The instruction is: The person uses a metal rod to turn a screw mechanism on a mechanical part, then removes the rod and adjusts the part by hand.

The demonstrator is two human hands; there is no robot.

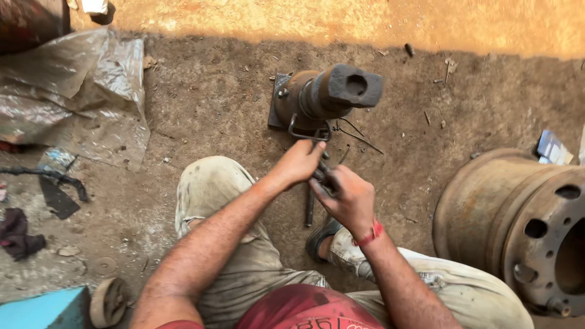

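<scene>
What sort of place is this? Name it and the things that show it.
Probably an open-air vehicle repair yard: bare dirt ground, a large rusty steel truck wheel rim lying on its side, and a heavy rusted metal stand with a socketed block on top before the seated person.

The dark tool is largely covered by the right hand and left hand, so its form cannot be told. The rim is cut off at the right edge, the blue box at the near edge. The bracket is partly hidden under the post
</scene>
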